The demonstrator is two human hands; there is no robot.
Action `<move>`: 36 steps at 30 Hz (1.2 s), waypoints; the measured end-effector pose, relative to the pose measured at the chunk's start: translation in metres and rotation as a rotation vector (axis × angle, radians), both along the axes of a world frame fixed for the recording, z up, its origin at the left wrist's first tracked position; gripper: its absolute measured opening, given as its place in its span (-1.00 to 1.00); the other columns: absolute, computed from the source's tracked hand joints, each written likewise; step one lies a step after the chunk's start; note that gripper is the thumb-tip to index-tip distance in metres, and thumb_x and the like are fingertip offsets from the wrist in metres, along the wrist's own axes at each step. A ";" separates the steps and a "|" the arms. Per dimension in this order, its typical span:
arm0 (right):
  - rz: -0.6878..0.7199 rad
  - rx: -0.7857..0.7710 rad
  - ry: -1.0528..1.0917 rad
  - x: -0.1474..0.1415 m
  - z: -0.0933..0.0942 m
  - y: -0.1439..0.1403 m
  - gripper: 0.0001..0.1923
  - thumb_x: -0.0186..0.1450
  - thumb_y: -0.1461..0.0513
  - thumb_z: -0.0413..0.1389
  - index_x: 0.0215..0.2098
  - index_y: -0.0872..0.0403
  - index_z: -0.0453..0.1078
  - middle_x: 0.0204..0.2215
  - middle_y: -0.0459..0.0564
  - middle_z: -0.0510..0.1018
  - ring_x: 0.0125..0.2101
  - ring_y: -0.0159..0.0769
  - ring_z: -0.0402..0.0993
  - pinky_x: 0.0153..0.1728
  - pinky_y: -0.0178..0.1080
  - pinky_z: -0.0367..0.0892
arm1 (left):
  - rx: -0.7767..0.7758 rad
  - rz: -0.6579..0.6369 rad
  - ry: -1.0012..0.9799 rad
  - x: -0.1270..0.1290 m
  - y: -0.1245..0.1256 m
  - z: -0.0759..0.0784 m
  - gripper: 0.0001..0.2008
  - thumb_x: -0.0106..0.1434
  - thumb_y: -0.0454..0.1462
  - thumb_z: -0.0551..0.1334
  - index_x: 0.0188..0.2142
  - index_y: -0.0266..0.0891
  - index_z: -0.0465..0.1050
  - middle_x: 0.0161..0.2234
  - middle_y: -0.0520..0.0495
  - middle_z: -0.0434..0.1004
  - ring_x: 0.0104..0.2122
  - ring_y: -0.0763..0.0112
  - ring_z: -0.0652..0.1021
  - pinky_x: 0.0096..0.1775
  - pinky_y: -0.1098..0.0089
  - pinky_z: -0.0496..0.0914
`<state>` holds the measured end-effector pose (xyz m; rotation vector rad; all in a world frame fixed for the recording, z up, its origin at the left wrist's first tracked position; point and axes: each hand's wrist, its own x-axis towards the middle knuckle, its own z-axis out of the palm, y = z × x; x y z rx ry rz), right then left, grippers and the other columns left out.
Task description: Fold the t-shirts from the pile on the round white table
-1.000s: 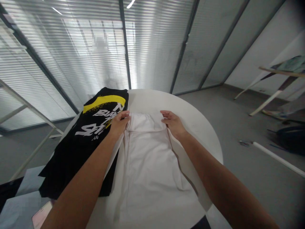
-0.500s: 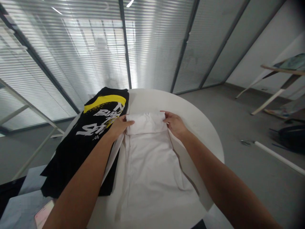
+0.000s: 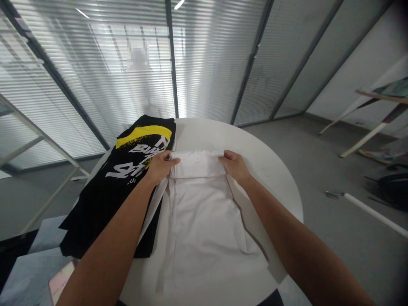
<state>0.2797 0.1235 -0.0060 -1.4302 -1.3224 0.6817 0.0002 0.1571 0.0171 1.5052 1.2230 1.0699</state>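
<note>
A white garment (image 3: 204,221) lies spread along the round white table (image 3: 274,170), its far end folded back into a narrow band. My left hand (image 3: 161,165) pinches the left corner of that folded band. My right hand (image 3: 234,165) grips the band's right corner. Both forearms reach over the cloth from the near side. A black T-shirt (image 3: 127,174) with a yellow stripe and white lettering lies flat just left of the white garment, partly under its left edge.
A phone (image 3: 62,282) lies at the near left on pale blue cloth (image 3: 28,276). Glass walls with blinds stand behind the table. A white metal frame (image 3: 41,144) is at the left. At the right, grey floor holds a white rod (image 3: 376,214), a dark bag (image 3: 393,189) and a trestle.
Both hands have drawn slightly closer to the folded band's corners and tightened on it; the fold looks a little flatter. The view has shifted slightly.
</note>
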 end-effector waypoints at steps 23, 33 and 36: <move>0.020 0.075 0.417 -0.007 0.009 -0.008 -0.78 -0.14 0.29 0.04 -0.50 0.06 0.45 -0.42 -0.07 0.53 -0.24 -0.22 0.44 -0.18 -0.18 0.31 | 0.273 -0.171 -0.434 -0.004 0.004 -0.004 -0.94 -0.05 -0.34 0.20 -0.61 -0.21 0.41 -0.39 -0.09 0.52 -0.17 0.18 0.53 -0.15 0.20 0.41; -0.065 0.170 -0.146 -0.004 0.009 -0.012 -0.76 0.02 0.25 0.02 -0.36 0.03 0.45 -0.30 -0.02 0.54 -0.17 -0.17 0.41 0.01 -0.05 0.24 | 0.559 0.054 0.403 -0.001 0.002 -0.006 -0.80 0.10 -0.30 0.14 -0.30 -0.22 0.51 -0.31 -0.06 0.46 -0.28 0.32 0.47 -0.08 0.25 0.37; -0.050 0.105 -0.472 -0.009 0.006 -0.017 -0.71 0.10 0.22 0.09 -0.19 0.04 0.44 -0.18 0.06 0.50 -0.07 -0.12 0.37 0.05 -0.04 0.21 | 0.622 0.101 0.516 0.003 0.001 -0.008 -0.78 0.10 -0.34 0.15 -0.26 -0.23 0.50 -0.28 -0.09 0.41 -0.26 0.31 0.45 -0.04 0.24 0.35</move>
